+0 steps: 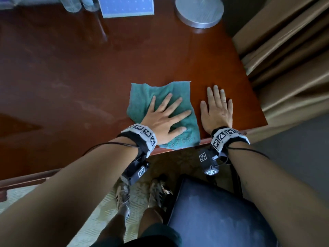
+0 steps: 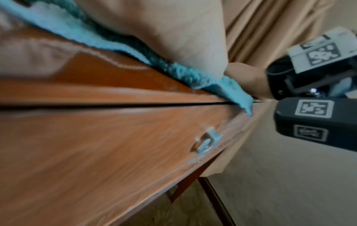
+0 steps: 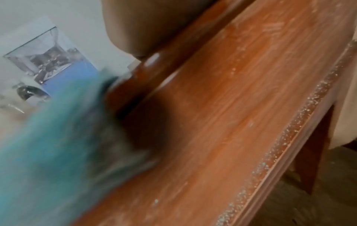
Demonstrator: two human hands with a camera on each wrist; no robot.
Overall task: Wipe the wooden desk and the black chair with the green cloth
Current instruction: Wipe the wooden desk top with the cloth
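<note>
The green cloth (image 1: 142, 102) lies spread on the wooden desk (image 1: 71, 68) near its front right corner, one end hanging over the front edge. My left hand (image 1: 166, 115) presses flat on the cloth with fingers spread. My right hand (image 1: 217, 107) rests flat on the bare wood just right of the cloth. The black chair (image 1: 219, 214) stands below the desk edge at lower right. In the left wrist view the cloth (image 2: 181, 71) shows under my palm, above the desk's front drawer (image 2: 115, 145). The right wrist view shows the blurred cloth (image 3: 44, 137) beside the desk front (image 3: 231, 107).
A round metal lamp base (image 1: 199, 9) sits at the back right of the desk, with a blue-white card (image 1: 126, 6) and glasses (image 1: 74, 4) behind. Tan curtains (image 1: 288, 56) hang right of the desk. My feet (image 1: 140, 195) stand on patterned carpet.
</note>
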